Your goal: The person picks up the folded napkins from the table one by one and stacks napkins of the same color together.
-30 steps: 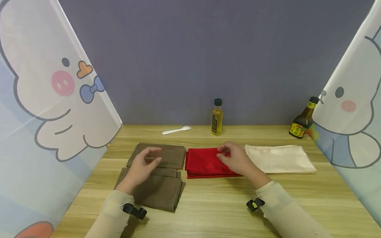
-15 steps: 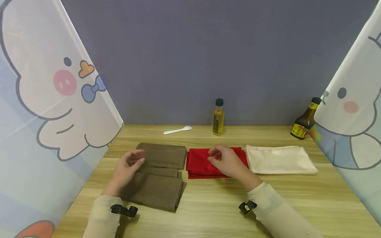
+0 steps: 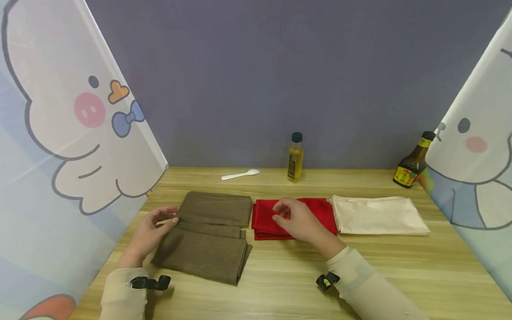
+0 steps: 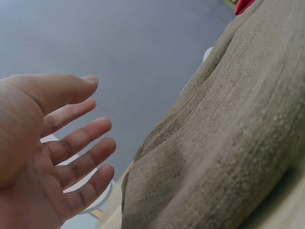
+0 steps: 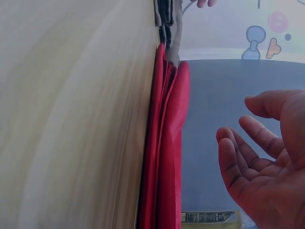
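Observation:
Two folded brown cloths lie on the left of the table, a rear brown cloth (image 3: 217,208) and a front brown cloth (image 3: 204,255). My left hand (image 3: 149,234) is at their left side, fingers relaxed and apart from the cloth (image 4: 224,124) in the left wrist view. A folded red cloth (image 3: 321,214) lies in the middle, several layers thick at its edge. Above it hovers my right hand (image 3: 298,221), loosely bent and holding nothing; the right wrist view shows a gap between it and the red cloth (image 5: 167,143). A folded cream cloth (image 3: 379,217) adjoins the red one on the right.
A white spoon (image 3: 240,174) lies near the table's back edge. Behind the red cloth stands a small bottle of yellow oil (image 3: 295,160), and a dark sauce bottle (image 3: 411,163) is at the back right corner. Printed panels (image 3: 76,117) flank the wooden table (image 3: 282,300).
My left hand has moved left and slightly toward me, from over the brown cloths to their left side. My right hand has drifted a little left above the red cloth. The cloths have stayed put.

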A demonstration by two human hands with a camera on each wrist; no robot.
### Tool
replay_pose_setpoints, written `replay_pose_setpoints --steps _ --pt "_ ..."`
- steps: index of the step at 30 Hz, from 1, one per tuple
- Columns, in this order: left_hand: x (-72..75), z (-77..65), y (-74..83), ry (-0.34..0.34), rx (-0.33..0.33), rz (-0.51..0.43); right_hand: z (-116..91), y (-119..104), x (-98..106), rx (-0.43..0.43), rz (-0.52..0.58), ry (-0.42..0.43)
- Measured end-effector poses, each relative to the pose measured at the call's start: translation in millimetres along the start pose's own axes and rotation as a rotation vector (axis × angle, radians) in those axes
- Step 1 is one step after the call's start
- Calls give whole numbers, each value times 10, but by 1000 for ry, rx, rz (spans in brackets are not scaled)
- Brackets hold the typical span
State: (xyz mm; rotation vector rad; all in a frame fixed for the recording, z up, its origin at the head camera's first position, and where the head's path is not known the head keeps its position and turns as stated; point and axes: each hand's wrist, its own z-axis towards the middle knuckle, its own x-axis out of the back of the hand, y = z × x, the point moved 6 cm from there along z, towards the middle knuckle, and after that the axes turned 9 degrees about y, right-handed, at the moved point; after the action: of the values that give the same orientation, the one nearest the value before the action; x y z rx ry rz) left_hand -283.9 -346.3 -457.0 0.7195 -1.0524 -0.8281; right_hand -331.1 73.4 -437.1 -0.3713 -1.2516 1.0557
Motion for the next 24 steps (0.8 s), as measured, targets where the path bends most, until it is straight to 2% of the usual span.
replay_pose_setpoints --steps 4,17,24 --pt "5 0 -34 -15 23 20 6 -23 -41 -2 7 -15" --pt "-14 15 -85 -57 5 91 37 -54 -188 31 14 -40" --pt "-8 11 -125 -58 28 99 51 -137 -267 40 27 -58"
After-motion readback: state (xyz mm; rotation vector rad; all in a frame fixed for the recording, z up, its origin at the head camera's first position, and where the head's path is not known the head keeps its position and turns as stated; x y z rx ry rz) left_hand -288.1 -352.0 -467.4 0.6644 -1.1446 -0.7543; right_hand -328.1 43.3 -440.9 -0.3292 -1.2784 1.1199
